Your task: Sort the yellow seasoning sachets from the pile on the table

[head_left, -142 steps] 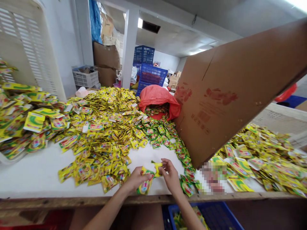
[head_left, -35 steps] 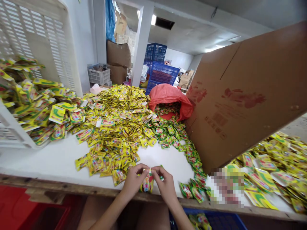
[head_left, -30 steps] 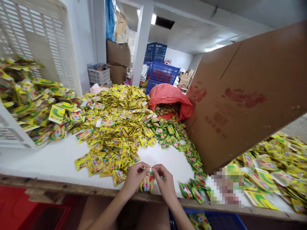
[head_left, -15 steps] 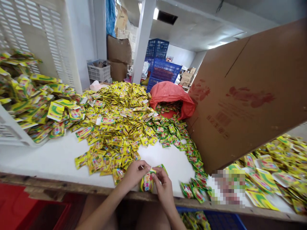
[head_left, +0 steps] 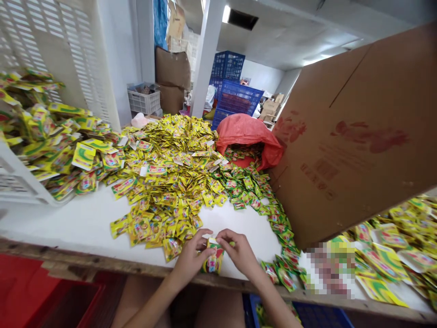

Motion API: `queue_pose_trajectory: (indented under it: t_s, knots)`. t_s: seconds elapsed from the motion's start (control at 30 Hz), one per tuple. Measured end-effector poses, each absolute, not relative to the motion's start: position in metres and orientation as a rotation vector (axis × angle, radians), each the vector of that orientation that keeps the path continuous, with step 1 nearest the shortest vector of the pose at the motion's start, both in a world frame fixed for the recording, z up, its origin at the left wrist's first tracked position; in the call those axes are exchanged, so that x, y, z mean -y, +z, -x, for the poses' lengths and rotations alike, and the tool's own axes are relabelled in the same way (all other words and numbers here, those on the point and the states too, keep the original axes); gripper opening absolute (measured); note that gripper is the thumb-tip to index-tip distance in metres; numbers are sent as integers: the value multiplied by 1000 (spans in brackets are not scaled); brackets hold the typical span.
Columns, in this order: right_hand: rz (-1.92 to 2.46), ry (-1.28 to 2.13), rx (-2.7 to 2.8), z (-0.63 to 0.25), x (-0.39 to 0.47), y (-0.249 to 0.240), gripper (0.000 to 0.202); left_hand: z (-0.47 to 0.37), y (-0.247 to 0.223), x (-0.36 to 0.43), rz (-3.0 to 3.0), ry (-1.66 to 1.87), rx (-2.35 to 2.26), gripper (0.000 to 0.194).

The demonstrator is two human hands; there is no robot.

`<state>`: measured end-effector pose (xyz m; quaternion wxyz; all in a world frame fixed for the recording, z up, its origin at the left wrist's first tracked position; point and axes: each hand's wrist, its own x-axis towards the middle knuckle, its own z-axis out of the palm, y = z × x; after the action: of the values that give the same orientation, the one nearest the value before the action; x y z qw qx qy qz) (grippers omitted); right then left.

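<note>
Just over the table's front edge, a small printed packet [head_left: 214, 263] with a white top edge is upright between my hands. My left hand [head_left: 193, 256] grips its left side, thumb across the front. At the top right corner, my right hand [head_left: 240, 250] pinches the white edge with thumb and forefinger; the exact contact is partly hidden. Left of my hands lies a large heap of yellow packets [head_left: 167, 182]. Smaller green packets [head_left: 252, 189] trail from a red sack [head_left: 247, 130] down the right side to the table edge.
A white slatted crate [head_left: 37, 189] full of yellow packets lies tipped at left. A big cardboard box [head_left: 344, 136] leans over the table at right, with more yellow packets [head_left: 385, 246] beyond it. Below the edge is a blue crate [head_left: 317, 314]. Blue crates [head_left: 239, 98] stand behind.
My right hand has shifted slightly right and up to the packet's top corner. The packet now faces forward with its red and green front showing more. The camera view has turned slightly left.
</note>
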<state>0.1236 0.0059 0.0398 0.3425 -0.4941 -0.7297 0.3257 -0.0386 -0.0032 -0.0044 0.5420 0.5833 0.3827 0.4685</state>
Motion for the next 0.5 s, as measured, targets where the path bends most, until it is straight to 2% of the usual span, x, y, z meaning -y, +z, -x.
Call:
queue_pose_trajectory:
  t_s: [0.3,0.5]
  knots:
    - [1171,827,2108,-130,-7,57,20,41,-6,1,-1439,1136,-941,18]
    - [1274,940,1735,-129,19,3,29,39,-1,9,-1463,1107,-977,13]
